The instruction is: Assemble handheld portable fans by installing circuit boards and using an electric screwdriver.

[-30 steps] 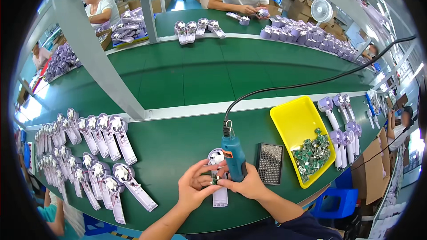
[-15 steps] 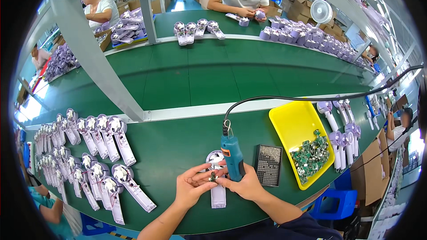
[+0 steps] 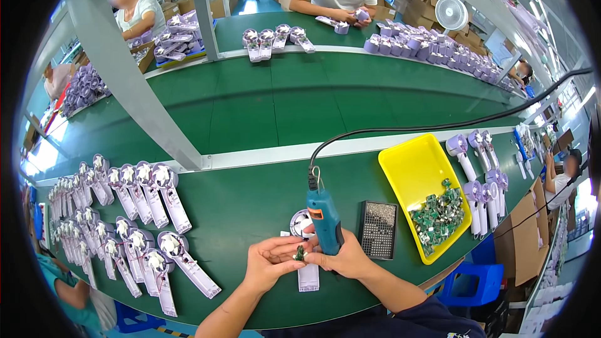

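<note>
A small green circuit board (image 3: 300,253) is pinched at the fingertips of my left hand (image 3: 266,264). My right hand (image 3: 348,259) is wrapped around a teal electric screwdriver (image 3: 324,218), whose black cable runs up and off to the right. The thumb and fingertips of that hand come close to the board; whether they touch it I cannot tell. Below both hands a pale purple handheld-fan shell (image 3: 308,279) lies on the green table, its middle hidden by my fingers. The screwdriver's tip is hidden behind my right hand.
Right of my hands lie a black screw tray (image 3: 378,231) and a yellow bin (image 3: 400,158) holding several green boards. Rows of fan shells with white blades (image 3: 178,256) cover the left side. More purple fans (image 3: 462,156) lie far right. People work across the table.
The circuit board has turned a little, so more of its green face shows. The screwdriver's upper end and cable have shifted slightly left. Both hands keep their holds.
</note>
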{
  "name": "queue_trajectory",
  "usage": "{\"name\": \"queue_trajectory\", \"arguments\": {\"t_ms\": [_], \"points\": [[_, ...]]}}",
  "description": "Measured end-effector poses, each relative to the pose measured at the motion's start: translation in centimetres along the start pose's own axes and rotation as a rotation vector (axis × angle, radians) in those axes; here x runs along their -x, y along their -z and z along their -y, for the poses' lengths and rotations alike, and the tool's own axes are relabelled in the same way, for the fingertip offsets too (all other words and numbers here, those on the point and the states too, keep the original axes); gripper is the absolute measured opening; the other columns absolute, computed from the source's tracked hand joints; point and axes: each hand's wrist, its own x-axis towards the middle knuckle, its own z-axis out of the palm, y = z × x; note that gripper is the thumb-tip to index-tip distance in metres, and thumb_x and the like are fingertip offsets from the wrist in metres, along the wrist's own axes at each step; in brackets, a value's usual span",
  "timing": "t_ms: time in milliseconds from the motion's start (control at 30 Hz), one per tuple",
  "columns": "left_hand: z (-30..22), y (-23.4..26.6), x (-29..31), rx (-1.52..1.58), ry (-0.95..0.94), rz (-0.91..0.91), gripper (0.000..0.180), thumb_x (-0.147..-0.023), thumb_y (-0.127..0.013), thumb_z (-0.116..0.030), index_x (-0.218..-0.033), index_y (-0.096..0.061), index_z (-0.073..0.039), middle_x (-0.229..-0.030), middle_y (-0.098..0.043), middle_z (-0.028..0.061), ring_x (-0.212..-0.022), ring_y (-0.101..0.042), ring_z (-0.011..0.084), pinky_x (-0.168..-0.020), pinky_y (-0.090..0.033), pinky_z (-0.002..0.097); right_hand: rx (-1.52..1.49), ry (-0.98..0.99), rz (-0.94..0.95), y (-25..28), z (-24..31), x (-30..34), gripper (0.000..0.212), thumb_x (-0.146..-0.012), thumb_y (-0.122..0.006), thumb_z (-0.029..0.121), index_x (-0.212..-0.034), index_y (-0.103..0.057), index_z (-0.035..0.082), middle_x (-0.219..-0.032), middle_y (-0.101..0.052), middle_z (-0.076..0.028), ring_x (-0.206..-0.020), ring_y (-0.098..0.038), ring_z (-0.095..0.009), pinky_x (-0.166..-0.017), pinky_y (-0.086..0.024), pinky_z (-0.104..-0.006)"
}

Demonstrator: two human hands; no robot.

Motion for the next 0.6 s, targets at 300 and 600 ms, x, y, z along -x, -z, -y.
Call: {"name": "queue_trajectory", "arguments": {"t_ms": [300, 600], "points": [[-0.1, 0.0, -1.1, 0.027, -0.033, -0.015, 0.051, -0.077, -0.074, 0.008, -0.125, -0.055, 0.007, -0.118, -0.067, 0.0187, -0.104, -0.067, 0.0221, -0.093, -0.055, 0.0353, 0.102, 0.036, -0.110, -0.4, 0.9, -0.4, 0.053, -0.080, -0.076, -0.001, -0.127, -0.051, 0.000, -0.100, -0.066, -0.009, -0.090, -0.065, -0.014, -0.080, -0.054, -0.0289], [0.1, -0.1, -0.9, 0.015, -0.029, -0.045, 0.053, -0.076, -0.077, -0.001, -0.124, -0.055, 0.009, -0.115, -0.067, 0.0197, -0.101, -0.069, 0.0234, -0.084, -0.060, 0.0354, 0.011, -0.010, -0.069, -0.3, 0.3, -0.5, 0.052, -0.084, -0.075, 0.004, -0.129, -0.050, 0.001, -0.098, -0.066, -0.008, -0.081, -0.065, -0.011, -0.059, -0.050, -0.0224]]}}
